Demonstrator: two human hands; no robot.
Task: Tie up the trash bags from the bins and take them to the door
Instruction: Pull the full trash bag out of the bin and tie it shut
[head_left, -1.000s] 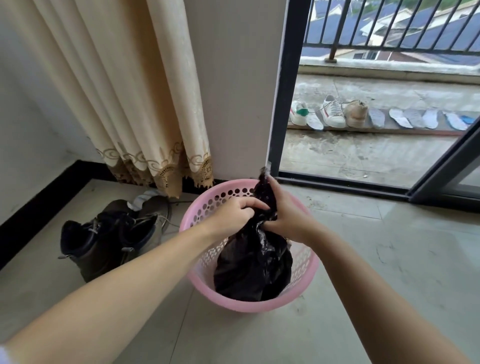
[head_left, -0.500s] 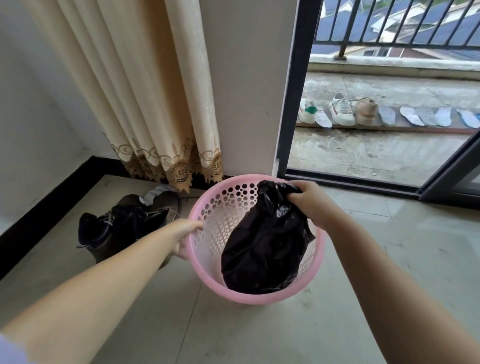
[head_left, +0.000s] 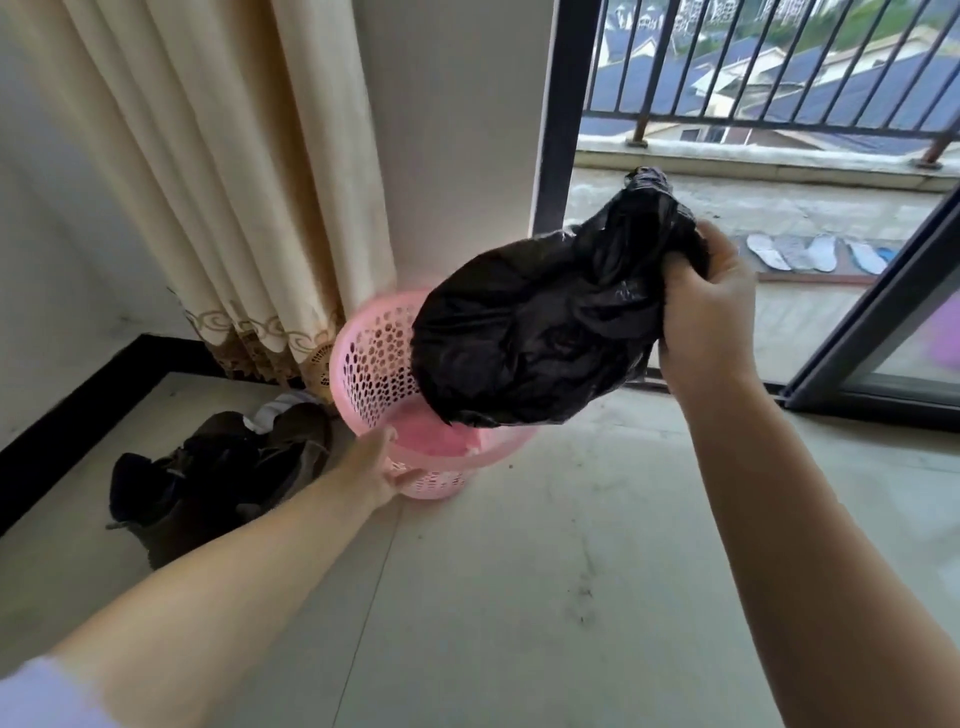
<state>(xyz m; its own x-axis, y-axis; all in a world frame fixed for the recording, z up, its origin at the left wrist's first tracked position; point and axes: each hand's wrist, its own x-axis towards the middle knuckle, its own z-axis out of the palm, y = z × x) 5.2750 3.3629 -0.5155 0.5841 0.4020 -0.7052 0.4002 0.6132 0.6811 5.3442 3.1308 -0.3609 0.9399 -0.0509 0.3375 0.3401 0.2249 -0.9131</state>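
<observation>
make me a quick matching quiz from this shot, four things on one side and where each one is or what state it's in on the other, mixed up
Things:
1. black trash bag
2. pink bin
3. dark boots
4. insoles

Places or states:
A. lying in a row out on the balcony
B. on the floor under the curtain, left of the bin
C. lifted, gripped by the right hand
D. steadied at the rim by the left hand

Pairs: 1-C, 2-D, 3-B, 4-A

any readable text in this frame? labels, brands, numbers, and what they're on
None legible.
Black trash bag: plain, no print visible.
Pink bin: only perforations, no label.
Curtain: embroidered scroll pattern along the hem, not lettering.
Dark shoes on the floor: no brand can be made out.
Insoles on the balcony: too small and blurred to tell if they carry any marks.
</observation>
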